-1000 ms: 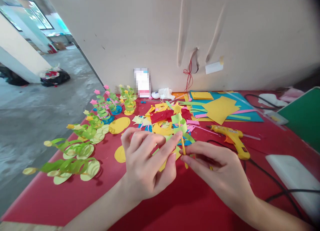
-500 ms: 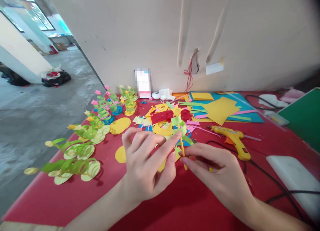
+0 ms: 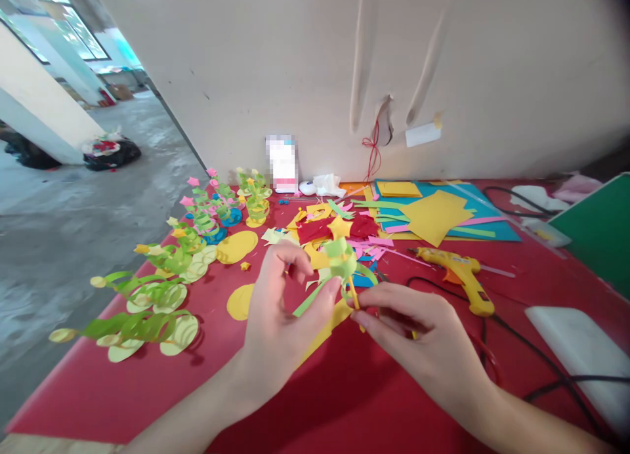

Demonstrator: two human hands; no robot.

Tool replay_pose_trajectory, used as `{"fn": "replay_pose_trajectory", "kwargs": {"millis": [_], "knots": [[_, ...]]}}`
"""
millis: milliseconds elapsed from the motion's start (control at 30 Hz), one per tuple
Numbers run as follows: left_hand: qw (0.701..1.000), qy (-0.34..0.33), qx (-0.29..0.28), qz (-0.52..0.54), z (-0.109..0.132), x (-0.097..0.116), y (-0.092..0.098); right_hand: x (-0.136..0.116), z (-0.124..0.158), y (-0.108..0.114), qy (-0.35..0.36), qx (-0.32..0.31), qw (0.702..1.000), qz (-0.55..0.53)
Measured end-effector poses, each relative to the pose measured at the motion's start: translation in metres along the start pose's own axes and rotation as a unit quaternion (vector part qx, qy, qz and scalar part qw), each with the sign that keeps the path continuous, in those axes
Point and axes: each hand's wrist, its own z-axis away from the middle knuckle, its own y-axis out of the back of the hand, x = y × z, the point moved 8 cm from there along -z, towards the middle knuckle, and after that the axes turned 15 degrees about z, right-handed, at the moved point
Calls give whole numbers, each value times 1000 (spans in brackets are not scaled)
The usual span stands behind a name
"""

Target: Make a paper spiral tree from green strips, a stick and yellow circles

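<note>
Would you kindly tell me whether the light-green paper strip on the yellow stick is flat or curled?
Curled: the light-green paper strip forms loops along the yellow stick, below the yellow star.

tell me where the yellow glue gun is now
In the head view, the yellow glue gun lies on the red table right of centre, just beyond the right hand and on the near side of the blue paper.

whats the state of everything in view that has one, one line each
left hand: open, thumb by the green strip
right hand: pinching the yellow stick
yellow stick: held, slightly tilted
green strip: curled around the yellow stick
yellow star: above the green strip
glue gun: lying on its side; on or off unclear
phone: propped upright, screen lit
red string: tied in a bow
</note>
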Motion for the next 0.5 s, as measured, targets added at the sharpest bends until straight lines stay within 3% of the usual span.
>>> {"fn": "replay_pose_trajectory", "kwargs": {"millis": [167,500], "knots": [[995,70,47,48,-3,-13,2,0,1,-5,7,-16,1000,9],[996,71,34,29,-3,-19,3,0,1,-4,3,-2,1000,16]]}}
